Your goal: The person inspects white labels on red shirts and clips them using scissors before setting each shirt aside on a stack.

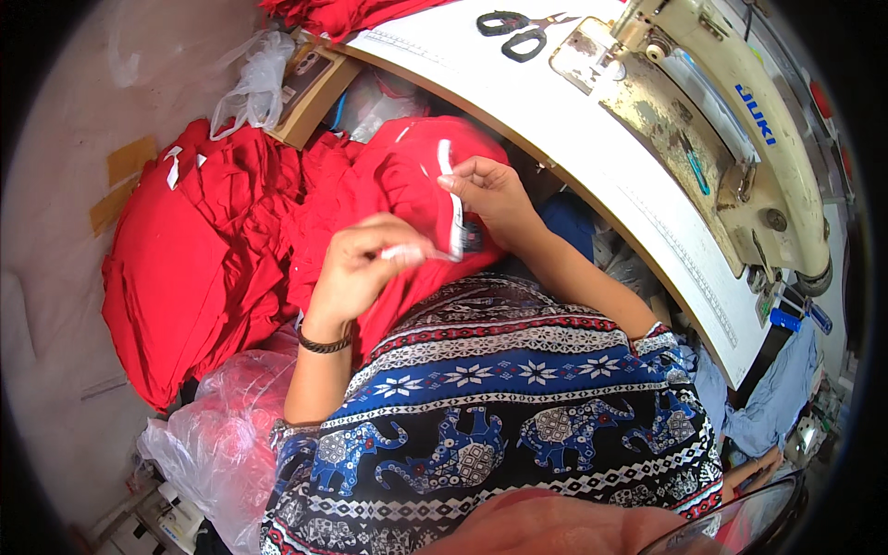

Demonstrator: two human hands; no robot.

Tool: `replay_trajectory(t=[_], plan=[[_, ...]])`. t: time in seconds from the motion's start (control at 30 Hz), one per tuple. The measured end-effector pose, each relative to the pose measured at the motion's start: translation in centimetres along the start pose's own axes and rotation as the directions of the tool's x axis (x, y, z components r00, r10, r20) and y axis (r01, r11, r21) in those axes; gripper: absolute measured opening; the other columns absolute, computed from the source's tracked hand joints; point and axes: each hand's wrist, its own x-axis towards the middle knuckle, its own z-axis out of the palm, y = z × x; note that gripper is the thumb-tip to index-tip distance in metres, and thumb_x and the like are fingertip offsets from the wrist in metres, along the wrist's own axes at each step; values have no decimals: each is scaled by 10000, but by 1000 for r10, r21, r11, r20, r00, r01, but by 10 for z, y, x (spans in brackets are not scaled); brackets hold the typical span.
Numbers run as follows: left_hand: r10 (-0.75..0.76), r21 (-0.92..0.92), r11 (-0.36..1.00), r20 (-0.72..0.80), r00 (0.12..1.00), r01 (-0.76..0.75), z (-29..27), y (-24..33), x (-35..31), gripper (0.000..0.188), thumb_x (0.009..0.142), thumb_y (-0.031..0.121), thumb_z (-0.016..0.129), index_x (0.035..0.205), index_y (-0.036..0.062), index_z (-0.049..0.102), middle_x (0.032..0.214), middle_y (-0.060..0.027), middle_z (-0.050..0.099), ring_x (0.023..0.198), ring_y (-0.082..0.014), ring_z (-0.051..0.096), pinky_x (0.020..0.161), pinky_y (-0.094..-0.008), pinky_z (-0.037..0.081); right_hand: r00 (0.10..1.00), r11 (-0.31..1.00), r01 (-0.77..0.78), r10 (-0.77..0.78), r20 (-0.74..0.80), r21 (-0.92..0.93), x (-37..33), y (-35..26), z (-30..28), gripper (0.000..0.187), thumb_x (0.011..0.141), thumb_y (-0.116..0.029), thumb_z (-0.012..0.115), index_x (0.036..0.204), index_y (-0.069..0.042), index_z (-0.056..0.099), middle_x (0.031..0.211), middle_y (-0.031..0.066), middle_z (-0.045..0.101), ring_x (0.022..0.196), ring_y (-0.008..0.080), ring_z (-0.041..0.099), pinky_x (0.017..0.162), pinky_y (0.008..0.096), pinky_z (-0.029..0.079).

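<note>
A narrow white fabric strip [456, 217] stands up against a red garment [393, 171] bunched over my lap. My right hand [495, 196] is closed in a pinch on the strip, thumb and forefinger near its upper part. My left hand [361, 264], wearing a dark braided bracelet, is closed at the strip's lower end, where a thin pale piece runs into the fingers. Motion smears those left fingertips. A small dark patch [472, 236] shows on the red cloth beside the strip, partly hidden by it.
A big heap of red garments [203, 250] lies to the left, above a clear plastic bag [217, 435]. At the right, a white table [638, 203] carries a sewing machine [777, 139], black-handled scissors [518, 35] and small teal snips [694, 165]. A cardboard box [310, 97] sits under the table's far end.
</note>
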Motion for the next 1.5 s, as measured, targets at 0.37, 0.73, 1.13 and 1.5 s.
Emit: replay_trajectory(t=[0.37, 0.73, 1.13, 1.5], plan=[[-195, -456, 888, -269, 943, 54, 21, -44, 9, 395, 785, -81, 695, 1149, -26, 551, 960, -81, 646, 887, -113, 623, 827, -229, 513, 971, 908, 233, -200, 129, -349, -23, 1, 21, 155, 843, 1, 630, 997, 12, 649, 854, 22, 630, 752, 73, 594, 680, 214, 471], [90, -210, 962, -364, 927, -175, 27, -48, 7, 333, 735, -80, 738, 1050, -32, 640, 993, -61, 571, 940, -145, 590, 841, -257, 497, 875, 699, 482, -353, 331, -528, -28, -28, 22, 163, 775, -27, 644, 936, -9, 665, 804, 105, 612, 678, 214, 583, 592, 316, 463], [69, -106, 987, -373, 925, -117, 25, -48, 5, 235, 725, -25, 769, 944, -26, 685, 1002, -83, 625, 904, -149, 612, 788, -245, 494, 796, 488, 604, -337, 503, -630, -23, -47, 19, 142, 855, -42, 551, 965, 16, 620, 897, 128, 575, 816, 273, 580, 714, 353, 462], [98, 1, 994, -420, 902, -107, 27, -45, 6, 184, 718, -6, 778, 881, 13, 695, 879, -65, 652, 818, -140, 608, 726, -252, 477, 825, 398, 564, -225, 519, -724, -22, -59, 23, 158, 848, -81, 536, 954, -15, 631, 923, 133, 585, 873, 313, 569, 777, 408, 455]])
